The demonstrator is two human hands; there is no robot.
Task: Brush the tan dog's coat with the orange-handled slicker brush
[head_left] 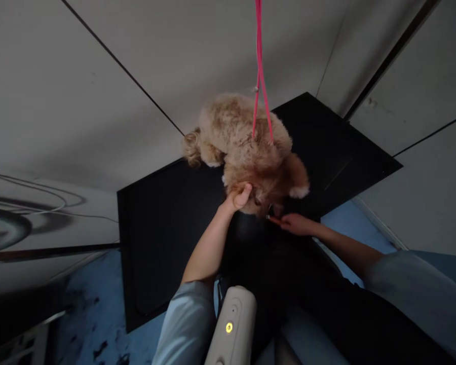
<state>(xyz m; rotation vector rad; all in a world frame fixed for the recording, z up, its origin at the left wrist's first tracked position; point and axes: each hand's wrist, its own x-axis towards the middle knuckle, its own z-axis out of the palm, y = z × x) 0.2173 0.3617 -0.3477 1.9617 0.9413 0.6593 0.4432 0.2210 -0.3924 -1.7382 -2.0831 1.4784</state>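
Observation:
A tan, curly-coated dog (239, 132) is on the black table (167, 218), its head lowered toward me. My left hand (239, 196) grips the side of the dog's head, thumb on the fur and the other fingers mostly hidden. Close to the muzzle, my right hand (295, 224) is closed around a slim orange-red handled tool (275, 220). The tool's tip points at the dog's mouth area; its kind is too dark and small to tell. A pink cord (259, 66) hangs from above and runs down to the dog's neck and shoulders.
A pale wall (117, 126) rises behind the table. In front of my body sits a white device (233, 324) with a lit yellow button. A grey hose or ring (7, 230) and thin cables are at left. Dark clumps (101, 350) lie on the blue floor (87, 299).

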